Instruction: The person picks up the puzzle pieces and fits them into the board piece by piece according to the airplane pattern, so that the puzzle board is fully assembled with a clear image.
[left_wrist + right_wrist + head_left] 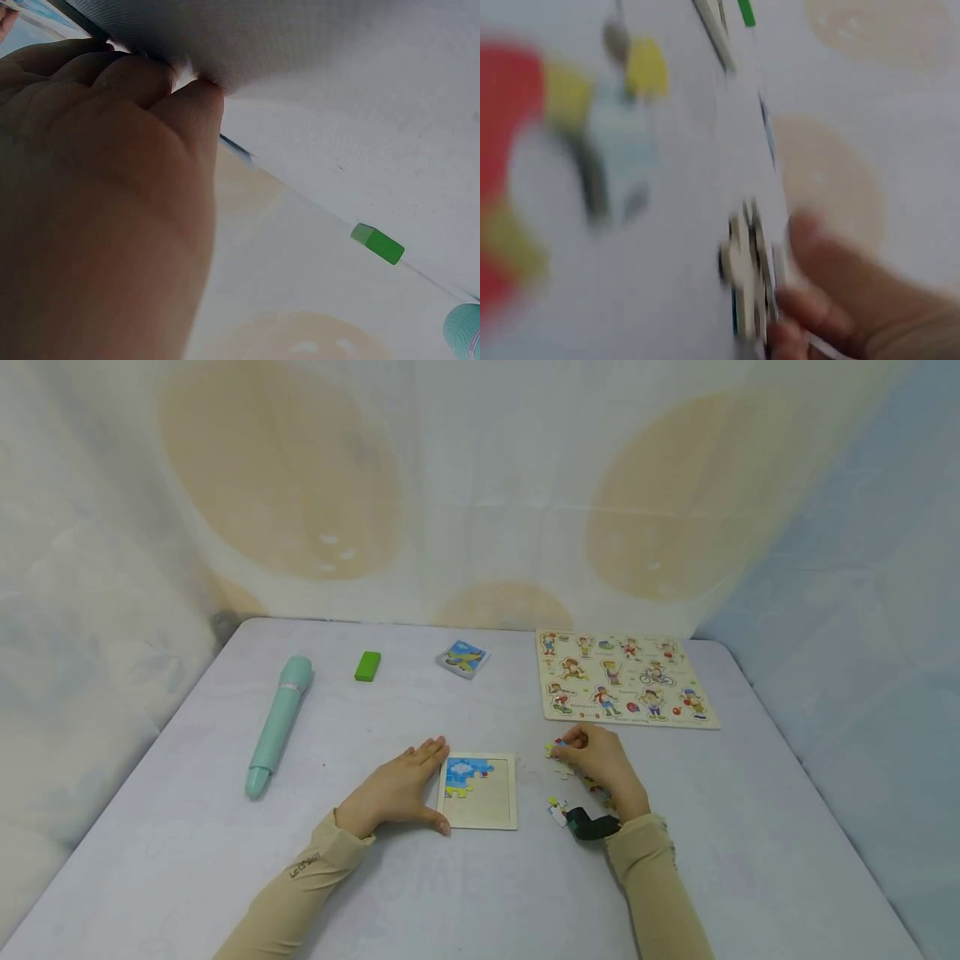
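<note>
**Left hand (393, 787) along a puzzle frame (512, 793), right hand (602, 766) at the loose pieces (557, 811)**

Take the square puzzle frame as the clock's centre, twelve toward the far edge of the desk (450, 902). Nearest come the tan sleeves (292, 877), then a black device (588, 824) at the right wrist, beside one loose piece.

The left hand is at nine o'clock, thumb spread wide, the other fingers close together, tips at the frame's left edge. Inside, joined pieces (459, 770) fill the eleven o'clock corner. Toward three, the right hand bends its fingers down to the loose pieces; I cannot tell whether they are pinching one. A strip of desk separates the frame's right edge from these pieces, leaving room for sideways movement.

Farther out, a teal microphone (279, 722) lies between nine and ten, with generous room between it and the left hand. A green block (367, 666) sits near eleven, a picture card (462, 658) turned cornerwise at twelve. Between one and two, a picture board (630, 693) reaches from just beyond the right hand almost to the desk's far edge, so room is tighter there. Behind hangs a pale cloth (502, 527).
</note>
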`<state>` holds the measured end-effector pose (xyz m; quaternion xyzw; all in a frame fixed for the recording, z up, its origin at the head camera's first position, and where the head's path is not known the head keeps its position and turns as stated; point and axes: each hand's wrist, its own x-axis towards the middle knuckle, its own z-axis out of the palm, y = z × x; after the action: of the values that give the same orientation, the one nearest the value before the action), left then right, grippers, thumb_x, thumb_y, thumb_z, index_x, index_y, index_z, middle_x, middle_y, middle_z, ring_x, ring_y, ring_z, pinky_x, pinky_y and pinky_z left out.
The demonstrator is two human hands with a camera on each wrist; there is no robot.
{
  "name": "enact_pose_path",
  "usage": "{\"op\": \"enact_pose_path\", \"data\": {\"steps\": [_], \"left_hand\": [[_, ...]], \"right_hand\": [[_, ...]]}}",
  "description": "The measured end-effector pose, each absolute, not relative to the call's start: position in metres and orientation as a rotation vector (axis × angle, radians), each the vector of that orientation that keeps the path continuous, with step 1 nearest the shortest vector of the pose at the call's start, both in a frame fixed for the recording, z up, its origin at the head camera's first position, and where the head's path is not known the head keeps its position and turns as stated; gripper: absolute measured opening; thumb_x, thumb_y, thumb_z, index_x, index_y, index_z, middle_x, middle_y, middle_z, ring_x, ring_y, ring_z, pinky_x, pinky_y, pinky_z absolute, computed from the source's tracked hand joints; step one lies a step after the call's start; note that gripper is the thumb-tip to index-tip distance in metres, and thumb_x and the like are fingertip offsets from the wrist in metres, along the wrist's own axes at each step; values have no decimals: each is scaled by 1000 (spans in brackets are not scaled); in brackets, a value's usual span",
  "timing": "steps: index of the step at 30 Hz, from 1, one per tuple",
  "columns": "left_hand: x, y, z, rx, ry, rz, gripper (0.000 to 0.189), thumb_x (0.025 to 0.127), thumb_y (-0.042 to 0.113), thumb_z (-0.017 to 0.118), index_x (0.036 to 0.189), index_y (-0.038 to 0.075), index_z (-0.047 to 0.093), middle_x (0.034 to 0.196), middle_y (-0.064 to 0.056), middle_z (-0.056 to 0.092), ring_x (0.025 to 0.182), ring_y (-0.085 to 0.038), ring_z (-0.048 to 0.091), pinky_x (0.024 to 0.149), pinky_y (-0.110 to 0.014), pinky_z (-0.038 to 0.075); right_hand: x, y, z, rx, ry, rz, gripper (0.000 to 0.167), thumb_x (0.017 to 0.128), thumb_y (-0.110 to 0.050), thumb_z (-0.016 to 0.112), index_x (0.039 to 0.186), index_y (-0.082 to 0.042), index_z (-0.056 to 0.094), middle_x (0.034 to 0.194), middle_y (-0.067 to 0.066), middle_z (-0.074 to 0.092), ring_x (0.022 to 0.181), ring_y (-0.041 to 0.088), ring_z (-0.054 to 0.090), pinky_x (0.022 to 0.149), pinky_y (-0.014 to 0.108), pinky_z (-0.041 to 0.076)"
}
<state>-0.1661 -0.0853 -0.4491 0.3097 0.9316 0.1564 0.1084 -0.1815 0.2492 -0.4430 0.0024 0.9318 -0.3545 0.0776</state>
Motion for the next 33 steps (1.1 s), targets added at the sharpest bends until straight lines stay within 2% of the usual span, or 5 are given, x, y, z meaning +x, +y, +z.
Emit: {"op": "enact_pose_path", "data": {"steps": [7,14,21,26,33], "left_hand": [[-166,-85,-449,910,2745,461,122,59,62,83,149,-2,32,158,-17,28,148,-31,26,120,-48,26],[-167,-86,-449,902,2735,464,122,59,61,83,149,-2,31,159,-17,27,148,-31,25,121,-48,25],[-167,-85,-449,897,2727,463,122,59,61,83,150,-2,30,160,-16,25,149,-31,23,121,-48,25],[-167,-86,-449,902,2729,461,122,59,61,83,150,-2,30,159,-16,26,149,-30,24,121,-48,26],[-166,-86,-449,900,2732,463,122,59,61,83,150,-2,30,159,-16,26,149,-31,24,121,-48,26]], "right_hand": [[-180,259,-438,-117,2640,-1162,45,77,-11,80,117,-3,60,102,11,57,82,19,51,70,27,46],[-179,259,-433,-174,2620,-1165,42,81,-6,75,120,-2,58,94,10,52,79,20,46,66,27,42],[-180,262,-438,-91,2695,-1226,20,91,-5,62,110,-7,66,120,18,61,106,30,57,80,33,47],[-182,261,-439,-170,2583,-1469,23,92,7,51,104,0,69,130,20,61,126,38,53,86,33,53],[-185,247,-438,-426,2442,-1563,31,94,-12,62,124,-4,64,132,17,61,125,34,54,94,25,50]]}}
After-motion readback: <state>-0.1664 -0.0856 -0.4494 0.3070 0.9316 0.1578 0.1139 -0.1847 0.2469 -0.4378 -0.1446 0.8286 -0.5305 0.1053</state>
